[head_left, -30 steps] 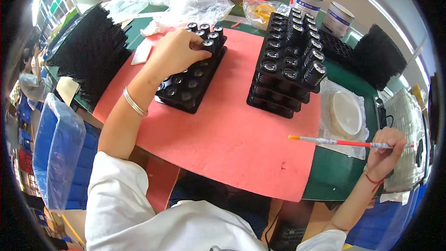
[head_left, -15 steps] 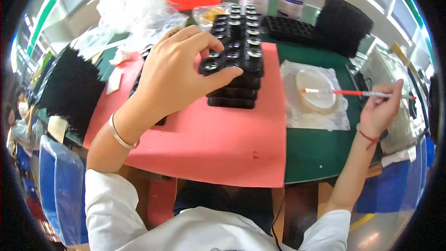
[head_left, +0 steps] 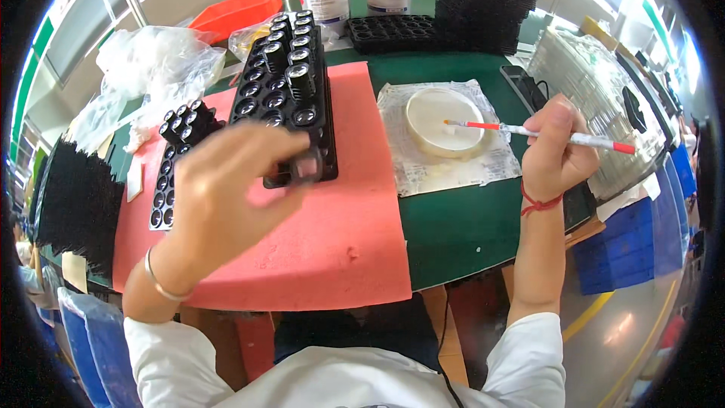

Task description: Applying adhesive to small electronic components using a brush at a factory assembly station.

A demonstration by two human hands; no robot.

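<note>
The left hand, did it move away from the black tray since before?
Yes. The left hand lay on the smaller black tray earlier; now it has lifted off toward the person, holding a small lens piece.

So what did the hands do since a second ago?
The left hand left the low black tray, passed over the stacked black trays and now pinches a small black lens-like part above the red mat. The right hand brought its thin white-and-red brush over the round white dish. Its grip on the brush stayed.
</note>
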